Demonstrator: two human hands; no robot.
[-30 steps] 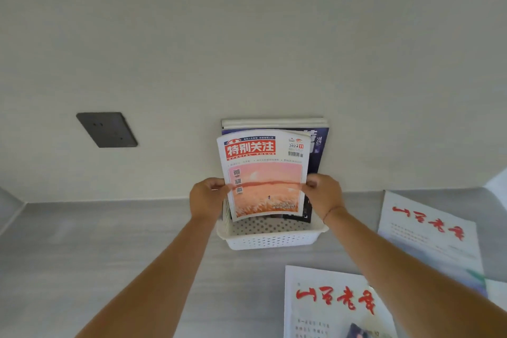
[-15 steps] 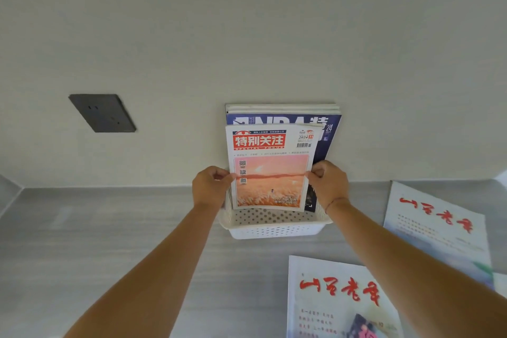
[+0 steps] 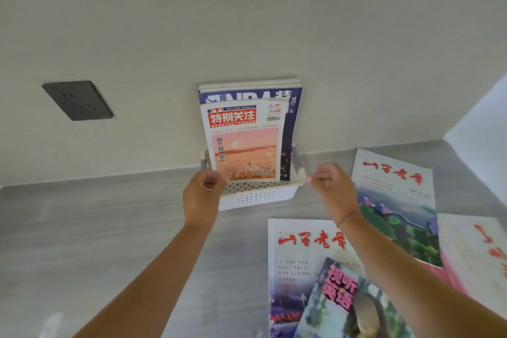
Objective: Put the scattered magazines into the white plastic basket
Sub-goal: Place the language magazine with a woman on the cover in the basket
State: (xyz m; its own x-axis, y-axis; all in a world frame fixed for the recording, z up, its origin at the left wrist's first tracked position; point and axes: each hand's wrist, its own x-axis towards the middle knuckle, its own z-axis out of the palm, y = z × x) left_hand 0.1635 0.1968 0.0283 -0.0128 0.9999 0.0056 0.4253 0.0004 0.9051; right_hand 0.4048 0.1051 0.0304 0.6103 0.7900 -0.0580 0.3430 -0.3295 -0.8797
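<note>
The white plastic basket [image 3: 258, 197] stands on the grey counter against the wall. An orange-covered magazine [image 3: 247, 145] stands upright in it, in front of a dark blue magazine [image 3: 293, 123] and pale ones [image 3: 247, 84] behind. My left hand [image 3: 203, 195] is at the orange magazine's lower left corner, by the basket's rim; its fingertips are hidden, so its grip is unclear. My right hand [image 3: 332, 189] is off to the right of the basket, apart from the magazine and holding nothing. Loose magazines lie on the counter: one with red script [image 3: 395, 195], another [image 3: 299, 255], and a colourful one [image 3: 343, 302].
A further pale magazine [image 3: 477, 255] lies at the right edge. A dark wall socket [image 3: 78, 100] sits on the wall to the left. Bare grey counter [image 3: 96, 228] stretches left of the basket. A side wall [image 3: 482, 118] closes the right corner.
The orange magazine has sunk lower into the basket. My right hand has let go of it and drawn away to the right. My left hand has dropped to its lower corner.
</note>
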